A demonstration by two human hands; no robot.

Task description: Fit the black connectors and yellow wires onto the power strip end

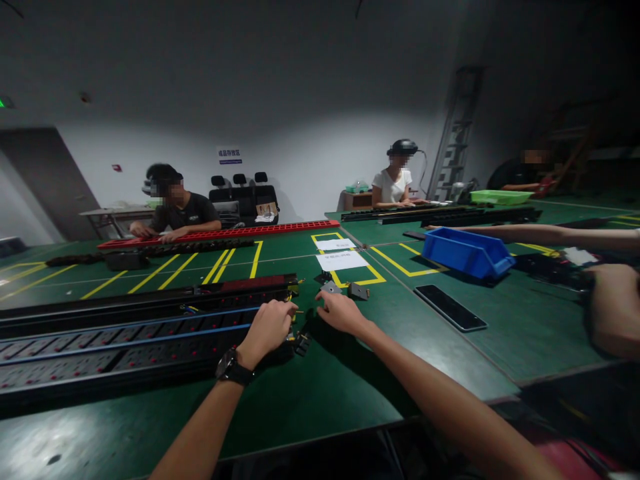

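Beside my knees-side table edge lie long black power strips (pixel 65 363) with rows of sockets and small red parts. My left hand (pixel 271 325), wearing a black watch (pixel 233 367), rests over their right end, its fingers closed around a short yellow wire (pixel 299 311). Across a small gap is my right hand (pixel 343 312), fingers curled and pointing left; what they pinch, if anything, is hidden. Just beyond it sit a grey metal plate (pixel 331 287) and a small dark block (pixel 359 291). A black connector piece (pixel 302 343) lies below, between the hands.
White paper labels (pixel 343 260) and yellow tape mark the green table. To the right are a phone (pixel 450 307), a blue bin (pixel 467 253) and another person's arms (pixel 617 310). Across the table, people work near a red rail (pixel 250 231) and black rails (pixel 480 217).
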